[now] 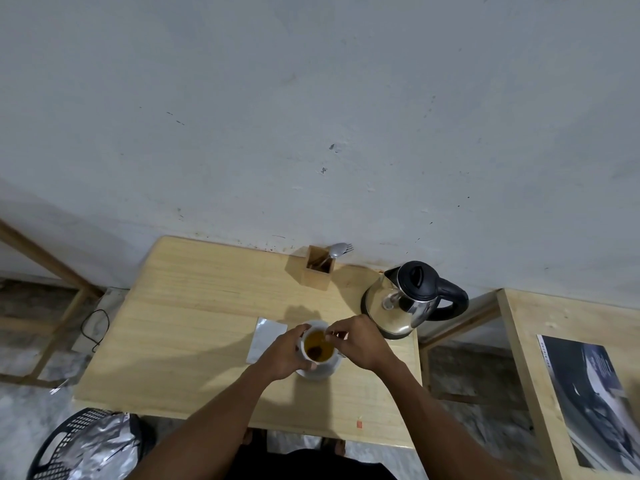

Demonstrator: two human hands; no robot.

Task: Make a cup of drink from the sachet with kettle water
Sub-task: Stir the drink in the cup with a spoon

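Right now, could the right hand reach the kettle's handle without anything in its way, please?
Probably yes: the right hand is at the cup, and the kettle stands just beyond with nothing visible between them.

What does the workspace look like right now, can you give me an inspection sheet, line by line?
Surface: wooden table, against the wall.
Job's things: cup of amber drink on a saucer; kettle behind right; opened sachet beside the cup.
Clutter: wooden holder with cutlery.
Grippers: left hand grips the cup; right hand pinches over it, holding what cannot be told.
Cables: black cable on the floor, left.
Surroundings: basket lower left; second table right.
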